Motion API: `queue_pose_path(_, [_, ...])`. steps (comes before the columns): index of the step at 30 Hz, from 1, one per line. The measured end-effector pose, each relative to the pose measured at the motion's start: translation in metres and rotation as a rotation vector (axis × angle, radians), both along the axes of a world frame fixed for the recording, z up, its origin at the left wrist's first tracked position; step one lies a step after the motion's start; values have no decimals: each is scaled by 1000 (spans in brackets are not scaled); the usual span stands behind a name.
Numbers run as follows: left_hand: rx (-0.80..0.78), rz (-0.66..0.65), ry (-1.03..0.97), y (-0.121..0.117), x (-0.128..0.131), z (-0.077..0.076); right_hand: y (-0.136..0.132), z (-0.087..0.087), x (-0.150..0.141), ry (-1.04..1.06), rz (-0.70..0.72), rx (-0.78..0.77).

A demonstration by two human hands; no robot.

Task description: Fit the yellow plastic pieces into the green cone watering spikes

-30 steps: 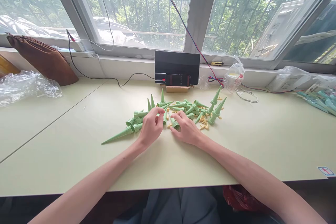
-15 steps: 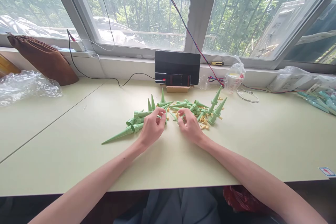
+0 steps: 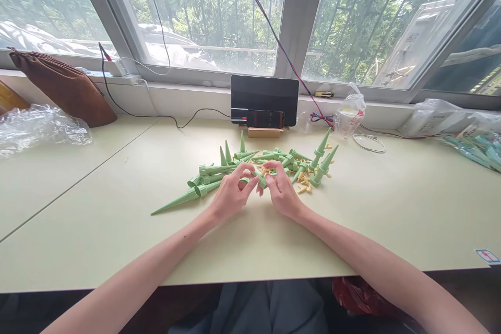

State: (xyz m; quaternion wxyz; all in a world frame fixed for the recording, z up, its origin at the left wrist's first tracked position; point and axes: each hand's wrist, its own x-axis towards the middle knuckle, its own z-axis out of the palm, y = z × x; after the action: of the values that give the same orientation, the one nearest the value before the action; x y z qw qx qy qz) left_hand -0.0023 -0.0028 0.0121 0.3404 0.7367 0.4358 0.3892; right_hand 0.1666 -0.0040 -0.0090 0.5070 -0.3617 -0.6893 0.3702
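A pile of green plastic cone spikes and small yellow pegs lies on the pale green table. Both my hands meet at the near edge of the pile. My left hand pinches the end of a green spike. My right hand has its fingers curled round the same small green piece, with a yellow peg at its fingertips. A long green spike lies left of my left hand.
A dark tablet with a phone leaning on it stands by the window. A brown pouch and clear plastic wrap sit at the left. A tied plastic bag, a cable coil and bagged teal parts are at the right.
My two hands have drawn together from slightly apart. My right hand lifted off the table with a small green piece, and my left fingers now reach over to it.
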Motion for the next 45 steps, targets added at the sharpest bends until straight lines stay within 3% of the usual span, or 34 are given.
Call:
queue_pose_path(5, [-62, -55, -124, 3, -1, -1, 5, -7, -1, 78, 39, -19])
queue_pose_path(12, [-116, -89, -234, 4, 1, 1, 5, -4, -4, 134, 71, -42])
queue_pose_path(20, [-94, 50, -284, 8, -2, 4, 11, -10, -3, 116, 8, -76])
queue_pose_path(26, [-68, 161, -329, 12, -5, 7, 16, -15, 2, -168, -134, 109])
queue_pose_path(36, [-77, 193, -358, 16, -6, 1, 14, -15, 3, -572, 10, 281])
queue_pose_path(45, [-81, 205, -341, 15, -6, 0, 15, -17, 5, -645, 53, 343])
